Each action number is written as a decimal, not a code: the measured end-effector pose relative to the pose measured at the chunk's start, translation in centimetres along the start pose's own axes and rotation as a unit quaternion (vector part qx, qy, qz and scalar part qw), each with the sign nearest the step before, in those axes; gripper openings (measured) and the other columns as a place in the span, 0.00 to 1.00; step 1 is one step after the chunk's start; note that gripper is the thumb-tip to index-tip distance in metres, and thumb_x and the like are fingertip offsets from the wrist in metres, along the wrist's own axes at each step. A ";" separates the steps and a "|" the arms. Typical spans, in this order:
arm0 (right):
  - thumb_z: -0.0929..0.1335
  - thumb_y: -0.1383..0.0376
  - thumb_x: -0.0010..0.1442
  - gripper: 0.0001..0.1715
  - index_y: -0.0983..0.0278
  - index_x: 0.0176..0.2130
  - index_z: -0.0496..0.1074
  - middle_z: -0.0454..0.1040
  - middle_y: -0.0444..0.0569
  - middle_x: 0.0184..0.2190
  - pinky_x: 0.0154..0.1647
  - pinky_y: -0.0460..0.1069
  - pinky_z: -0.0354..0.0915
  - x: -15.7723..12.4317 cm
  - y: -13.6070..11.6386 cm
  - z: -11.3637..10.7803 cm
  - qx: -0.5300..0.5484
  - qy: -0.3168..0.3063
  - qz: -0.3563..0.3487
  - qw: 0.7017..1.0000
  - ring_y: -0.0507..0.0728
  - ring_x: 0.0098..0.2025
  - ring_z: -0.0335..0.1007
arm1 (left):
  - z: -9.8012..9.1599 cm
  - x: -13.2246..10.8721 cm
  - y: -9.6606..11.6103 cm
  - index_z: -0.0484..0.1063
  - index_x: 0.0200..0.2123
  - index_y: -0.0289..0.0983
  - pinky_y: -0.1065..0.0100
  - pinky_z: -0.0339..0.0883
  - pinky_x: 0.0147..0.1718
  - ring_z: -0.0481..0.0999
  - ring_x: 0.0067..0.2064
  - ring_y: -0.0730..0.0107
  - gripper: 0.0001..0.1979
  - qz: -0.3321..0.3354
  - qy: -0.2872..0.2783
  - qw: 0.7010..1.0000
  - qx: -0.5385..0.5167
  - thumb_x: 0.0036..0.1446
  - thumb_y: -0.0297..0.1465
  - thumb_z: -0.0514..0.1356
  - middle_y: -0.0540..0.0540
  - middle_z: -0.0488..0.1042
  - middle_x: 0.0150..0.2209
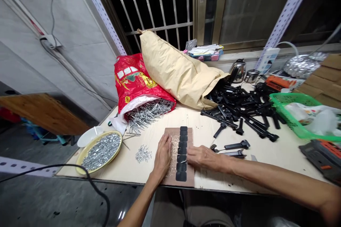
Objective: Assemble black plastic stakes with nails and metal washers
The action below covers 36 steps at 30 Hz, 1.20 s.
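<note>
Between left and right fingers (pixel 166 144), black pieces (pixel 182 142)

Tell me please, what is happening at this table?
A person works at a worktable. The left hand lies flat on a brown board, and the right hand touches a column of black pieces lined up on it. Behind, long screws spill from a red bag and black plastic parts from a tan sack. A yellow plate of small metal pieces stands at the left.
</note>
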State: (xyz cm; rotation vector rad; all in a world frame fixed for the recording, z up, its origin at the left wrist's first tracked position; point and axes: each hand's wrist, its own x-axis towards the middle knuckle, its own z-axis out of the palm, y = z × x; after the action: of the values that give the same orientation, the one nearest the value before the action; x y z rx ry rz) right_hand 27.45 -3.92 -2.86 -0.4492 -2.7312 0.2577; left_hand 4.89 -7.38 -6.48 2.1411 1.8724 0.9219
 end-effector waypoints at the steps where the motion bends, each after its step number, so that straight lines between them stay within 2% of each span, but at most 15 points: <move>1: 0.58 0.68 0.65 0.12 0.64 0.33 0.68 0.68 0.46 0.30 0.27 0.43 0.58 -0.4 -0.1 -0.1 0.018 0.006 0.019 1.000 0.51 0.32 0.63 | 0.1 0.0 -0.1 0.67 0.52 0.33 0.52 0.55 0.58 0.60 0.60 0.57 0.21 0.004 0.005 1.000 0.002 0.63 0.35 0.44 0.37 0.64 0.57; 3: 0.58 0.66 0.65 0.12 0.64 0.35 0.69 0.69 0.46 0.32 0.28 0.43 0.60 -1.5 0.5 -1.2 0.064 0.042 0.100 0.992 0.50 0.32 0.65 | 0.3 0.0 -0.3 0.67 0.52 0.32 0.53 0.55 0.58 0.60 0.59 0.57 0.21 0.011 0.014 1.000 0.002 0.63 0.35 0.44 0.37 0.64 0.57; 5: 0.60 0.65 0.65 0.12 0.65 0.36 0.70 0.70 0.47 0.33 0.32 0.45 0.62 -2.8 1.7 -3.2 0.088 0.089 0.196 0.973 0.50 0.33 0.66 | 0.4 0.1 -0.4 0.67 0.52 0.32 0.52 0.55 0.57 0.60 0.59 0.56 0.22 0.021 0.020 1.000 -0.001 0.63 0.36 0.44 0.36 0.64 0.57; 7: 0.62 0.63 0.63 0.11 0.65 0.35 0.71 0.71 0.47 0.32 0.34 0.46 0.62 -4.1 2.8 -5.4 0.077 0.111 0.246 0.960 0.52 0.34 0.67 | 0.4 0.1 -0.5 0.67 0.51 0.31 0.52 0.55 0.57 0.61 0.59 0.56 0.22 0.030 0.024 0.999 -0.003 0.63 0.36 0.43 0.36 0.65 0.56; 10: 0.63 0.63 0.62 0.12 0.65 0.32 0.72 0.71 0.46 0.30 0.34 0.46 0.61 -5.7 3.2 -7.6 0.054 0.127 0.269 0.953 0.52 0.33 0.68 | 0.5 0.2 -0.5 0.68 0.50 0.31 0.52 0.55 0.57 0.62 0.58 0.54 0.23 0.036 0.025 0.999 0.002 0.63 0.37 0.43 0.36 0.65 0.56; 15: 0.60 0.63 0.64 0.14 0.65 0.32 0.71 0.70 0.45 0.30 0.34 0.44 0.61 -6.9 1.9 -7.9 0.020 0.135 0.281 0.950 0.50 0.32 0.68 | 0.6 0.4 -0.7 0.67 0.51 0.31 0.52 0.55 0.57 0.61 0.59 0.54 0.23 0.048 0.028 0.998 0.021 0.63 0.37 0.42 0.36 0.64 0.56; 18: 0.59 0.64 0.65 0.14 0.65 0.34 0.71 0.70 0.46 0.31 0.36 0.44 0.61 -7.2 1.9 -8.0 -0.009 0.117 0.286 0.951 0.50 0.34 0.67 | 0.6 0.5 -0.8 0.67 0.51 0.30 0.51 0.56 0.57 0.60 0.59 0.53 0.23 0.046 0.021 0.998 0.032 0.63 0.37 0.42 0.35 0.64 0.57; 21: 0.58 0.65 0.65 0.14 0.66 0.37 0.70 0.69 0.48 0.33 0.37 0.44 0.61 -7.5 3.0 -8.2 -0.049 0.077 0.289 0.953 0.51 0.36 0.67 | 0.6 0.6 -0.8 0.67 0.51 0.29 0.52 0.55 0.57 0.60 0.59 0.54 0.24 0.049 0.010 0.998 0.044 0.63 0.37 0.42 0.34 0.63 0.57; 25: 0.60 0.71 0.61 0.12 0.65 0.42 0.70 0.67 0.50 0.39 0.34 0.45 0.59 -7.5 5.2 -7.6 -0.098 -0.024 0.269 0.958 0.52 0.38 0.66 | 0.7 0.6 -1.0 0.66 0.52 0.29 0.53 0.53 0.58 0.58 0.60 0.55 0.24 0.060 0.004 0.997 0.051 0.63 0.37 0.43 0.34 0.63 0.57; 28: 0.61 0.74 0.59 0.12 0.65 0.37 0.71 0.68 0.49 0.36 0.32 0.44 0.57 -7.1 6.5 -6.5 -0.116 -0.103 0.246 0.957 0.53 0.39 0.64 | 0.9 0.6 -1.1 0.65 0.53 0.30 0.54 0.52 0.59 0.57 0.61 0.56 0.24 0.062 -0.008 0.997 0.052 0.63 0.38 0.42 0.36 0.62 0.57; 30: 0.60 0.74 0.59 0.11 0.66 0.36 0.70 0.69 0.51 0.36 0.31 0.45 0.56 -6.6 6.9 -6.1 -0.132 -0.134 0.237 0.953 0.55 0.40 0.63 | 1.0 0.6 -1.1 0.65 0.53 0.30 0.54 0.51 0.59 0.56 0.61 0.57 0.24 0.060 -0.011 0.997 0.057 0.63 0.38 0.42 0.37 0.62 0.58; 33: 0.59 0.72 0.60 0.10 0.69 0.39 0.68 0.69 0.55 0.37 0.30 0.46 0.54 -5.7 6.5 -7.0 -0.165 -0.145 0.239 0.946 0.58 0.42 0.61 | 1.0 0.6 -1.0 0.65 0.53 0.30 0.55 0.52 0.59 0.56 0.61 0.57 0.24 0.059 -0.013 0.996 0.067 0.63 0.38 0.41 0.36 0.61 0.58; 36: 0.59 0.69 0.60 0.12 0.68 0.43 0.66 0.70 0.56 0.37 0.28 0.47 0.52 -5.5 4.8 -8.9 -0.211 -0.113 0.256 0.936 0.60 0.44 0.59 | 1.0 0.6 -1.0 0.64 0.53 0.28 0.54 0.53 0.59 0.55 0.61 0.56 0.24 0.065 -0.013 0.995 0.079 0.63 0.37 0.41 0.35 0.61 0.58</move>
State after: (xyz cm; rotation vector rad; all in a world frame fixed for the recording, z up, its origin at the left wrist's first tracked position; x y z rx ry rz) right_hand 37.01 -0.21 2.46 -1.3305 -2.8362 -0.1713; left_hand 4.63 -6.33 -7.60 2.3793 1.8701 0.7874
